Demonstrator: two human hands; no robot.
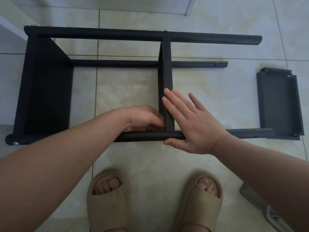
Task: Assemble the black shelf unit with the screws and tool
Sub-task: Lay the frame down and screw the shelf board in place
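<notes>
The black shelf unit (pixel 103 35) lies on its side on the tiled floor, with round tubes running left to right. One shelf panel (pixel 46 91) is fixed at the left end, and a middle panel (pixel 167 67) stands edge-up between the tubes. My left hand (pixel 143 118) curls against the left side of the middle panel where it meets the near tube (pixel 142 136). My right hand (pixel 189 123) lies flat with straight fingers on the panel's right side and over the near tube. A screw head (pixel 170 138) shows on the tube by my right thumb. No tool is visible.
A loose grey-black shelf panel (pixel 279 104) lies on the floor at the right, touching the near tube's end. My feet in beige slippers (pixel 107 198) stand close in front. A grey object (pixel 255 198) lies at the lower right. A white wall base runs along the far edge.
</notes>
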